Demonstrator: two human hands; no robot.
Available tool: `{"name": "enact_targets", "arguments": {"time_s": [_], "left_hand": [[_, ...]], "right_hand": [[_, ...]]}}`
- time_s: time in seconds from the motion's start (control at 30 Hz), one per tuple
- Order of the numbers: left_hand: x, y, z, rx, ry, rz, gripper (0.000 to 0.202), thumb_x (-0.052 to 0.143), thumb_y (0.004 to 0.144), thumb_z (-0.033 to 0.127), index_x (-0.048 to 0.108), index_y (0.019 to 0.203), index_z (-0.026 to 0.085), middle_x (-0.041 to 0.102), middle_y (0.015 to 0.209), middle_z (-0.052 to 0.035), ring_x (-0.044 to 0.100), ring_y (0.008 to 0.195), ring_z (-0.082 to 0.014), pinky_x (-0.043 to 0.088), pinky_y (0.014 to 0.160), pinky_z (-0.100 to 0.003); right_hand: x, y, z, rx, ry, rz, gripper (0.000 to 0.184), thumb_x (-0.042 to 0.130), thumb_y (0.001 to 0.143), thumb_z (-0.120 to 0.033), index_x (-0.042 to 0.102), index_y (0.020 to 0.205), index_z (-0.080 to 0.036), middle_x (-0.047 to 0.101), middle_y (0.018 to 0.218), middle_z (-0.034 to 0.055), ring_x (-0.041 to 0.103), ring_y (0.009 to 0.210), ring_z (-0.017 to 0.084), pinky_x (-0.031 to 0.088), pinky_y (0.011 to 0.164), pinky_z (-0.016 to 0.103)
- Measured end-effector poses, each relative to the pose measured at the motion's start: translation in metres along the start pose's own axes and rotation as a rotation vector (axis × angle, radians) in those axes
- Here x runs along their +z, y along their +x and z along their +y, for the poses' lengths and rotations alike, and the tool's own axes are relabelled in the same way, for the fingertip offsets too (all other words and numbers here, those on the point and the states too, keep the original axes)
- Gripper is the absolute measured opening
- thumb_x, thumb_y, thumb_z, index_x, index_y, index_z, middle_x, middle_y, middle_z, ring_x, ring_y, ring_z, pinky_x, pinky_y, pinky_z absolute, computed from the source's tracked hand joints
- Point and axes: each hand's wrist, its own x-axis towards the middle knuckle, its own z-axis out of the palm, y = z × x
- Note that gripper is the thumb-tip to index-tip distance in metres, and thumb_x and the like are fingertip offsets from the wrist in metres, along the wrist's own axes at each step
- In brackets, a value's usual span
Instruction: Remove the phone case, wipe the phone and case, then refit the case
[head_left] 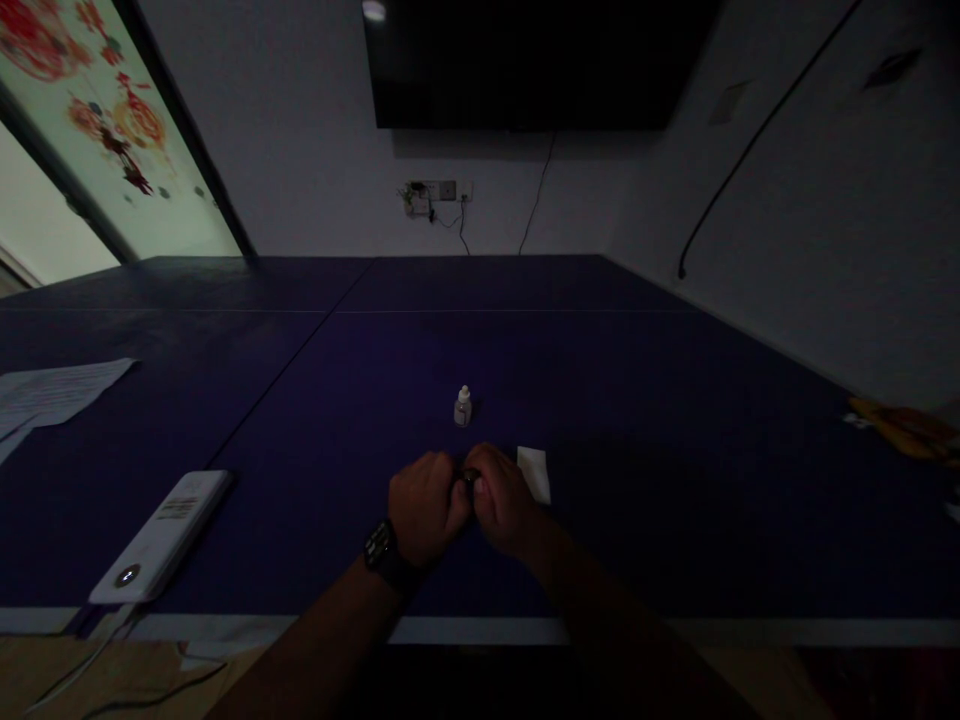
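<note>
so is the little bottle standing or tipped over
Upright: the little bottle stands on its base on the table, white top uppermost.

Left hand (424, 508) and right hand (508, 505) were close together, fingers (433, 466) curled.
Thumbs (459, 503) lay on the inner sides; left forearm (330, 622) and right forearm (600, 597) converged from the lower edge.

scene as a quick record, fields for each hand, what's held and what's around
left hand: curled, gripping small dark object; watch on wrist
right hand: curled, gripping the same object
held object: mostly hidden
ahead: small bottle, upright
beside right hand: pale paper piece
far left: white device, printed sheets
surface: blue-purple table
</note>
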Motion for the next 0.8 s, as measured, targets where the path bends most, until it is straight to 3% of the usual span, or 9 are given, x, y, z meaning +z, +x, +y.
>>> {"name": "enact_targets", "arguments": {"time_s": [0.33,0.43,0.53,0.63,0.8], "left_hand": [[-0.014,0.009,0.003,-0.070,-0.155,-0.136,0.034,0.030,0.103,0.040,0.047,0.079,0.023,0.059,0.072,-0.0029,0.054,0.066,-0.0179,0.035,0.061,-0.031],[-0.019,0.016,-0.001,-0.078,-0.186,-0.197,0.031,0.036,0.102,0.041,0.057,0.089,0.022,0.064,0.081,-0.0040,0.058,0.076,-0.0193,0.039,0.067,-0.031],[-0.026,0.023,-0.013,-0.124,-0.217,-0.169,0.025,0.048,0.098,0.042,0.063,0.102,0.023,0.069,0.095,-0.0057,0.060,0.092,-0.0225,0.043,0.079,-0.034],[-0.030,0.027,-0.030,-0.301,-0.394,-0.131,0.027,0.053,0.095,0.045,0.067,0.096,0.022,0.070,0.095,-0.0057,0.061,0.091,-0.0223,0.043,0.081,-0.034],[-0.022,0.023,-0.045,-0.720,-1.038,-0.172,0.040,0.065,0.084,0.056,0.066,0.076,0.017,0.057,0.066,0.0005,0.050,0.058,-0.0125,0.037,0.054,-0.024]], "right_hand": [[-0.016,0.004,0.001,0.112,0.178,-0.129,0.016,0.032,0.100,-0.026,0.046,0.091,-0.025,0.051,0.084,0.0030,0.050,0.079,0.021,0.041,0.074,0.036],[-0.016,0.003,0.009,0.263,0.262,-0.082,0.019,0.035,0.100,-0.032,0.051,0.092,-0.025,0.055,0.086,0.0027,0.052,0.080,0.021,0.042,0.076,0.035],[-0.011,0.001,0.019,0.485,0.299,0.064,0.024,0.039,0.099,-0.039,0.056,0.090,-0.025,0.058,0.082,0.0012,0.054,0.078,0.020,0.042,0.074,0.033],[-0.008,0.000,0.028,0.599,0.295,0.172,0.032,0.035,0.100,-0.043,0.057,0.086,-0.025,0.056,0.074,-0.0004,0.053,0.073,0.020,0.041,0.068,0.031],[-0.004,-0.001,0.045,0.705,0.317,0.340,0.035,0.038,0.097,-0.051,0.062,0.093,-0.025,0.063,0.081,0.0014,0.058,0.080,0.022,0.044,0.071,0.032]]}}
